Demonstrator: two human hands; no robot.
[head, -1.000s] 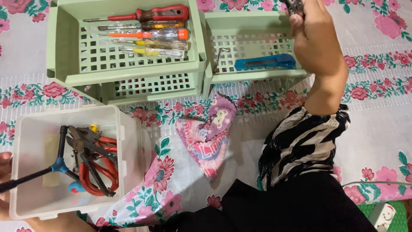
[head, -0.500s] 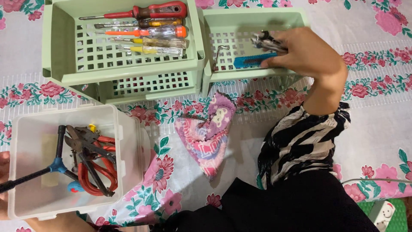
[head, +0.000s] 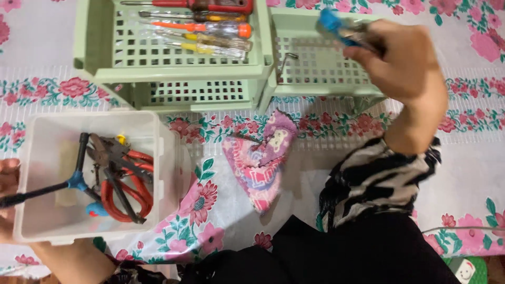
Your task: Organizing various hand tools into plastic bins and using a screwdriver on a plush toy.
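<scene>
My right hand [head: 402, 60] is raised over the right green basket [head: 321, 87] and grips a blue utility knife [head: 336, 29] together with a dark metal tool; the hand is blurred. A bent metal key [head: 285, 60] lies alone on that basket's floor. My left hand [head: 8, 181] rests against the left side of a clear plastic box [head: 158, 152], only its edge showing. In the box lie red-handled pliers [head: 123, 186] and a black T-shaped wrench with a blue joint [head: 73, 179].
The left green basket [head: 87, 42] holds several screwdrivers [head: 205, 31], red, orange and yellow-handled. A pink patterned cloth [head: 260, 160] lies on the floral tablecloth in front of the baskets. A white plug and cable [head: 465, 271] sit at the bottom right corner.
My right hand came down into the right basket with the metal tool, took hold of the blue utility knife and lifted it out. The view shifted slightly.
</scene>
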